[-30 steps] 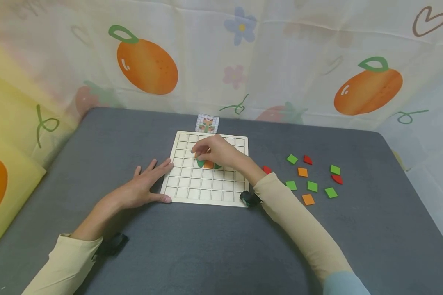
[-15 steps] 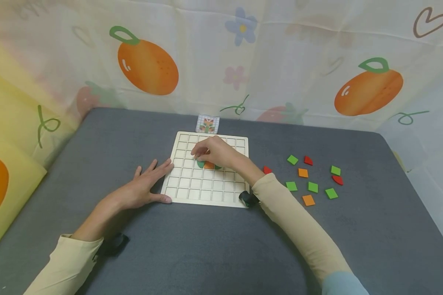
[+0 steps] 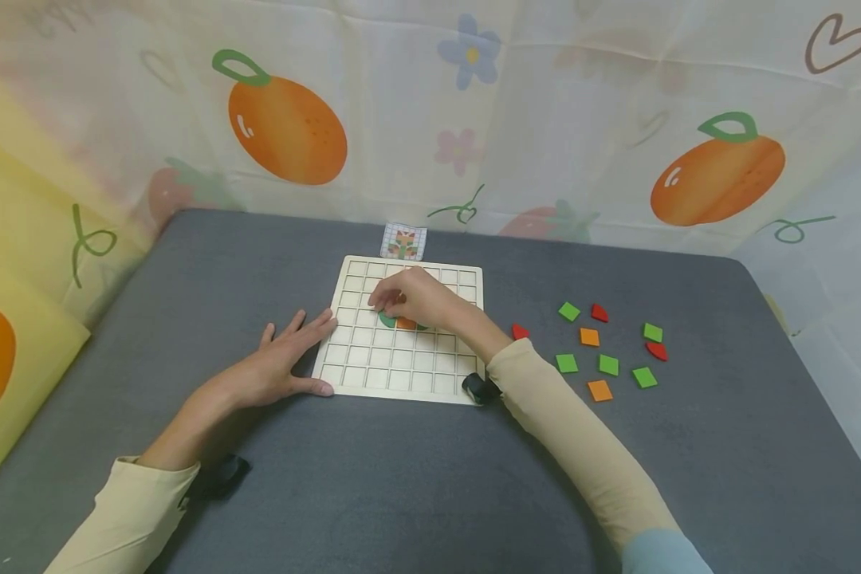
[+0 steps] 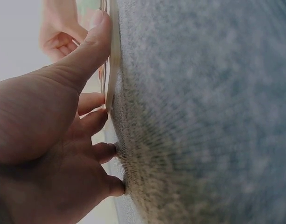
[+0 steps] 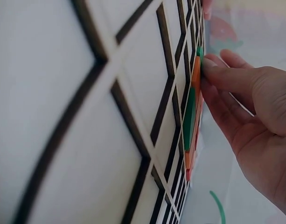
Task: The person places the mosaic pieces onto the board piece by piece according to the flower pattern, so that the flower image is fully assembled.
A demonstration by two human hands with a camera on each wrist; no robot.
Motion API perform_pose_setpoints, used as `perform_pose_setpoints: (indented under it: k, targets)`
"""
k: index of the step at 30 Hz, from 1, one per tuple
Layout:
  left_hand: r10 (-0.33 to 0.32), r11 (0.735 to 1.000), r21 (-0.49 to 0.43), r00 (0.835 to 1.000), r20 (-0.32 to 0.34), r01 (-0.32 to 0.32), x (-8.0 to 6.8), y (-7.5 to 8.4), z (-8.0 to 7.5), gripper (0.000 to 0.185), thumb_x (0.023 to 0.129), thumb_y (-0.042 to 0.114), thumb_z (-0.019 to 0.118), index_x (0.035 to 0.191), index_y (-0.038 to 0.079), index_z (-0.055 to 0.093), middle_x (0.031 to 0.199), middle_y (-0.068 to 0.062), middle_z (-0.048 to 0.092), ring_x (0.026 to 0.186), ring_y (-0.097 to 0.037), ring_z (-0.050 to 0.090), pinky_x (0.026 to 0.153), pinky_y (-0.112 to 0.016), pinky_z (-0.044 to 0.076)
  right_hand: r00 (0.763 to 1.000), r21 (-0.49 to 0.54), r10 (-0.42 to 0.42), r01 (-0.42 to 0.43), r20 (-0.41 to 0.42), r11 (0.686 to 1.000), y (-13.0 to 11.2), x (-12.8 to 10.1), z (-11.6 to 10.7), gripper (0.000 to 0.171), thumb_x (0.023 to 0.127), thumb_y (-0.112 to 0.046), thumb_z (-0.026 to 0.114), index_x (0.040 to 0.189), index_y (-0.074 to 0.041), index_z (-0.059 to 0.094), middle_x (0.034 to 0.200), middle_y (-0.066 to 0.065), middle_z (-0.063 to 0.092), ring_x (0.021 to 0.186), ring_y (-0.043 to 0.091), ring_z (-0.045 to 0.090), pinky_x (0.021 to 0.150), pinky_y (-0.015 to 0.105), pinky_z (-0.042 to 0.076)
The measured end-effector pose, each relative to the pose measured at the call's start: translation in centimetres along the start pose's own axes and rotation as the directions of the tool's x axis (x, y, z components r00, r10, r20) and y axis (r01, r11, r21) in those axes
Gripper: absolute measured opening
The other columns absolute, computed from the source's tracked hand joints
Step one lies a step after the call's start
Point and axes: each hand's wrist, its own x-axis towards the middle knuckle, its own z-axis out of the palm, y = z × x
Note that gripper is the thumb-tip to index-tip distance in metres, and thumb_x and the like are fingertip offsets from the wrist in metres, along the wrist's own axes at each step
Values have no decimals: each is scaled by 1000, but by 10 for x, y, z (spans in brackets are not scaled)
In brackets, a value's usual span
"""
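Note:
A pale gridded board (image 3: 395, 379) lies on the grey table. My left hand (image 3: 280, 368) rests at its left side with fingers spread; in the left wrist view the thumb (image 4: 94, 44) lies along the board's edge. Over the board's upper middle, my right hand (image 3: 422, 298) has bent fingers down at the tiles. The right wrist view shows thumb and fingers pinching a small green tile (image 5: 200, 52) at the grid. Beside it sit an orange tile (image 3: 406, 324) and another green tile (image 5: 190, 119). The hand covers part of this cluster.
A small pattern card (image 3: 403, 241) lies just behind the board. To the right are several loose tiles, among them a green square (image 3: 607, 365), an orange square (image 3: 599, 391) and a red quarter-round (image 3: 656, 351). A printed curtain (image 3: 545, 119) hangs behind the table.
My right hand has shifted slightly left over the board, and the green tile under its fingers sits a little further left. My left hand has stayed in place.

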Motion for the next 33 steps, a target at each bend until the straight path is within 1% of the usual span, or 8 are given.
perform_pose_setpoints:
  k: [7, 12, 15, 21, 29, 33]
  targets:
    - [7, 1000, 5, 1000, -4, -7, 1, 0, 1, 100, 79, 42, 78, 155, 5, 25, 162, -18, 13, 145, -50, -1, 106, -73, -6, 999, -17, 9, -10, -31, 1000, 0, -3, 2, 20, 91, 2, 66, 109, -5, 72, 97, 4, 72, 88, 11, 65, 79, 19, 51]
    - [-1, 1000, 8, 1000, -1, 1, -1, 0, 1, 100, 79, 41, 78, 155, 5, 25, 162, -18, 13, 145, -50, -1, 106, -73, -6, 999, -55, -16, 14, -30, 998, -2, -8, 0, 20, 92, 0, 66, 110, -5, 72, 102, 4, 71, 95, 13, 65, 83, 19, 50]
    - [-3, 1000, 10, 1000, -1, 3, -1, 0, 1, 100, 79, 42, 78, 155, 5, 25, 163, -17, 13, 145, -50, -1, 106, -73, -6, 999, -65, -24, 22, -31, 998, -4, -14, -5, 20, 92, 0, 66, 109, -6, 72, 103, 4, 71, 95, 13, 64, 84, 20, 50]
    - [4, 1000, 14, 1000, -1, -4, -1, -1, 1, 100, 79, 41, 78, 155, 5, 24, 162, -18, 12, 145, -50, -1, 106, -73, -6, 997, -67, 1, -6, -71, 998, -1, -30, -17, 21, 91, -3, 68, 112, -5, 72, 106, 5, 71, 93, 14, 64, 82, 23, 51]
    - [-2, 1000, 14, 1000, 7, 1, 0, 1, -1, 100, 79, 40, 78, 155, 5, 24, 162, -18, 12, 145, -50, -2, 106, -72, -7, 992, -95, 62, -73, -112, 993, 18, -60, -35, 22, 91, -6, 69, 112, -5, 72, 107, 5, 71, 97, 16, 64, 86, 29, 52]
    - [-2, 1000, 15, 1000, 10, 2, 0, 2, 0, 100, 80, 41, 77, 155, 5, 23, 163, -18, 12, 145, -50, -2, 106, -72, -7, 984, -108, 95, -112, -148, 988, 30, -77, -44, 21, 91, -8, 69, 113, -6, 72, 108, 4, 71, 96, 17, 64, 85, 32, 53]
